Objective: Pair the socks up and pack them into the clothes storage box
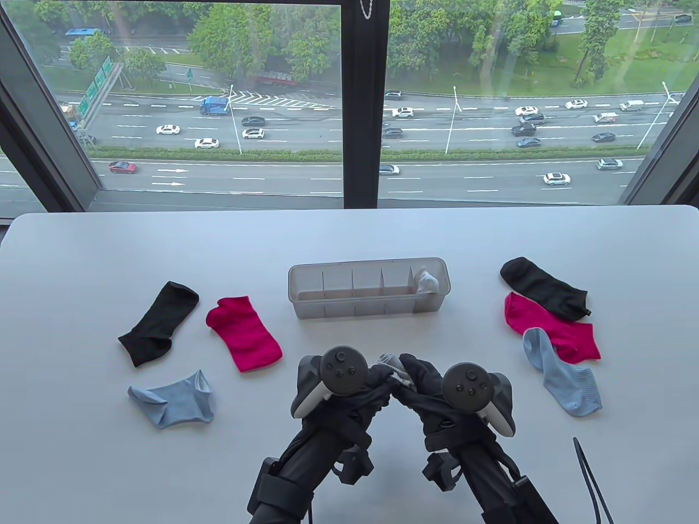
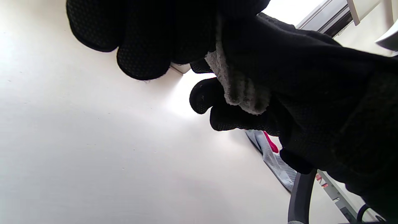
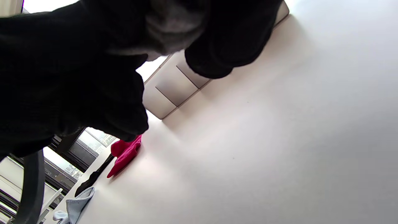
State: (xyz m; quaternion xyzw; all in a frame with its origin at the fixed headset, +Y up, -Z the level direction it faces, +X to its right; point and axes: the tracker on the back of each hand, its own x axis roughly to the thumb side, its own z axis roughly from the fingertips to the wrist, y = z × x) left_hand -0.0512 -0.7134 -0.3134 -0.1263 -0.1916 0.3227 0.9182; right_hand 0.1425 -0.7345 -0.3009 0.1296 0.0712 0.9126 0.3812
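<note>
Table view: a white table [image 1: 349,240] stands against a tall window [image 1: 218,98] that looks down on a busy road with cars and trees. A clear box [image 1: 367,288] with dividers sits mid-table; its rightmost cell holds a pale rolled pair [image 1: 427,281], the other cells look bare. Left of the box lie a black sock [image 1: 157,323], a pink sock [image 1: 244,333] and a blue sock [image 1: 173,402], each apart from the others. To the right, another black sock [image 1: 545,287] overlaps a pink one [image 1: 551,326], which a blue one [image 1: 562,379] overlaps in turn. Near the bottom edge the left hand [image 1: 349,388] and right hand [image 1: 431,390] meet fingertip to fingertip in front of the box, a scrap of grey sock [image 1: 392,362] showing between them.

Left wrist view: from below, the grey sock [image 2: 239,90] is bunched inside the curled right-hand fingers [image 2: 217,115]; the left fingers [image 2: 140,46] curl at the top, touching it. The right-side blue and pink socks peek out behind.

Right wrist view: the grey fabric [image 3: 174,21] is blurred against dark gloves; the grip cannot be judged here. The box's underside [image 3: 174,87] and the left-side socks show beyond.
</note>
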